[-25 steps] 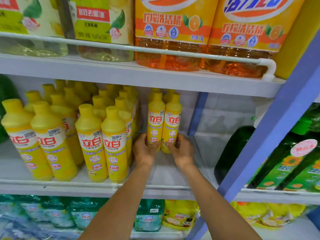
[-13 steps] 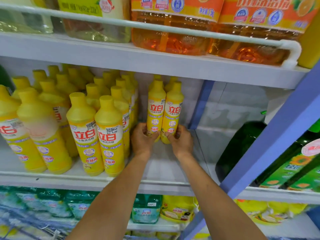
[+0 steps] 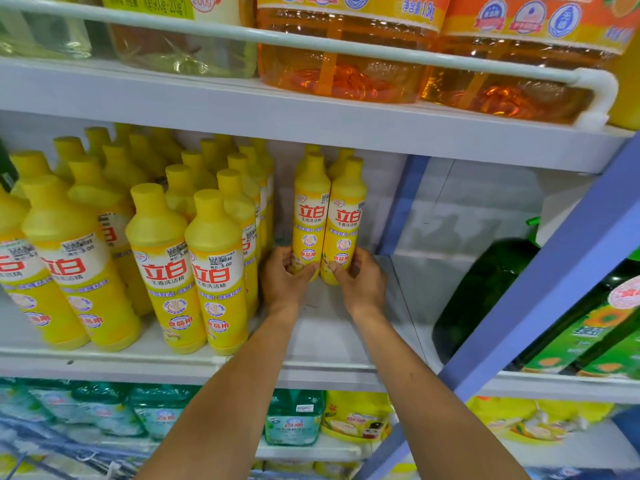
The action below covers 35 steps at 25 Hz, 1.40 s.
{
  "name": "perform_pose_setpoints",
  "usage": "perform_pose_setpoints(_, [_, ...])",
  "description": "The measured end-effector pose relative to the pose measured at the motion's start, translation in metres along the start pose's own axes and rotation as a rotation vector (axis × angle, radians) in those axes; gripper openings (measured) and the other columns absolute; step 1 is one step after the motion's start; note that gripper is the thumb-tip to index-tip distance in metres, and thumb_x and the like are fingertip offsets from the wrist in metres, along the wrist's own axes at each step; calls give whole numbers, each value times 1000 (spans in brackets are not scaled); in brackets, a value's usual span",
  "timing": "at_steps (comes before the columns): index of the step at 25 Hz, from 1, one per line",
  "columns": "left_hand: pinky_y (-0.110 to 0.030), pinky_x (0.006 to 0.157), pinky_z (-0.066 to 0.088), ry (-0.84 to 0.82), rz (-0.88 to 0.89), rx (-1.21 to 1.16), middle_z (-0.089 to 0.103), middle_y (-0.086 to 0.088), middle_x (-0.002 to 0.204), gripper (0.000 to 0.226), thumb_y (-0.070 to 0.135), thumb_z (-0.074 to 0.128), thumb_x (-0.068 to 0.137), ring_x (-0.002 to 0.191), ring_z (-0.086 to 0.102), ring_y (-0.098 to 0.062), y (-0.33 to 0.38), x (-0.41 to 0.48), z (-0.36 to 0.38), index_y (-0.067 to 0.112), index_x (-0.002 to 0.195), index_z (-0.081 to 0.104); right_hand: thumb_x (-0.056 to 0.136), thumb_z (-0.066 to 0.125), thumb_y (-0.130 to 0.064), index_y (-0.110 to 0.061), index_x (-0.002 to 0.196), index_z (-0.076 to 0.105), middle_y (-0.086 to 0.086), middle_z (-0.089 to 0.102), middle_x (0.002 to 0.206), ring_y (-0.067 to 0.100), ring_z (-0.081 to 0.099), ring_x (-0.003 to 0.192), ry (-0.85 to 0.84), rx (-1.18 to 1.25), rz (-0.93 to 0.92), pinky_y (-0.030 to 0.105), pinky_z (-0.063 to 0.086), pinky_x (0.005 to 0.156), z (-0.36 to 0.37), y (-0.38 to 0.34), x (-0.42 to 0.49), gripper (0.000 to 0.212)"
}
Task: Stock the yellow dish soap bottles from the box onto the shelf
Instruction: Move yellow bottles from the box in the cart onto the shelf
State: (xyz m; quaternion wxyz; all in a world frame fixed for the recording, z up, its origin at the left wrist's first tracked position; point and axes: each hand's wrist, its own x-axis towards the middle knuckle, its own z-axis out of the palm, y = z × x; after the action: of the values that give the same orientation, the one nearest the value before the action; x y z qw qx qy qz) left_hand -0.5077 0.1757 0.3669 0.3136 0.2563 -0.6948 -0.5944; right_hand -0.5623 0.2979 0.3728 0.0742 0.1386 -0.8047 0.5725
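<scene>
Now left hand (image 3: 282,280), right hand (image 3: 362,284) grip yellow bottles (image 3: 311,209); shelf (image 3: 329,336) seemingly free rightward.

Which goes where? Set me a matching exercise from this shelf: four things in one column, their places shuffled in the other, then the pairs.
Things
1. left hand
2. right hand
3. orange jugs
4. teal bottle

Places
A. on the shelf below the yellow bottles
B. gripping the base of the right bottle
C. on the shelf above the yellow bottles
D. gripping the base of the left bottle

Pairs: 1-D, 2-B, 3-C, 4-A
</scene>
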Motion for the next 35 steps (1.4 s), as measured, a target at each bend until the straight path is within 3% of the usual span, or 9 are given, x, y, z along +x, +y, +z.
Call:
perform_pose_setpoints(7, [-16,74,48,-22,-19,2,68,3,105,49,18,89,73,92,66,-12,3,0,-2,10,114,64,79,85,-31,-22,114,70,-7,76,105,6,72,92,-6,0,8,23,57,84,-3,-4,0,39])
perform_pose_setpoints(12, [-35,85,57,-117,-78,46,73,-4,105,42,18,89,72,95,71,-22,3,11,-4,7,107,68,76,85,-40,-19,112,72,-5,77,105,10,73,90,-91,-107,62,35,61,86,-10,-9,9,44])
perform_pose_setpoints(15, [-43,90,58,-169,-76,295,74,-8,113,46,29,86,75,104,71,-28,10,9,-8,11,114,69,79,79,-51,-21,113,69,-3,75,109,17,71,95,-173,-233,72,36,59,86,-16,-16,4,47])
perform_pose_setpoints(18, [-44,100,52,-323,0,501,66,-9,131,64,42,80,77,119,63,-29,22,-9,-22,13,131,59,75,69,-62,-25,114,70,3,75,113,26,71,101,-309,-439,9,36,57,85,-31,-27,-9,54])
perform_pose_setpoints(20, [-44,106,47,-503,108,681,57,-10,142,83,61,66,74,129,55,-30,30,-28,-39,16,142,50,71,64,-60,-27,122,66,7,71,122,30,68,109,-410,-542,-46,39,56,91,-44,-37,-22,61])
perform_pose_setpoints(23, [-42,103,48,-693,225,1073,58,-12,138,74,61,59,83,125,57,-32,42,-51,-63,15,139,49,84,69,-52,-20,137,56,14,61,133,35,60,120,-547,-760,-112,38,50,100,-62,-55,-46,63])
perform_pose_setpoints(27, [-40,101,44,-748,385,1188,55,-19,134,70,63,57,89,126,51,-36,64,-89,-90,9,132,49,87,64,-60,-13,138,52,15,58,134,35,56,123,-526,-934,-155,42,48,102,-83,-76,-89,70])
perform_pose_setpoints(30, [-41,105,41,-774,495,1215,52,-16,140,74,68,49,91,129,47,-33,73,-124,-131,11,140,45,89,60,-63,-12,139,49,14,54,140,34,53,125,-528,-1015,-173,44,48,103,-87,-100,-138,72])
perform_pose_setpoints(35, [-44,105,42,-755,497,1265,48,-17,143,82,70,46,92,131,46,-35,70,-170,-245,11,148,35,91,57,-64,-11,146,42,16,49,146,36,46,134,-554,-1104,-262,48,44,107,-47,-147,-232,78])
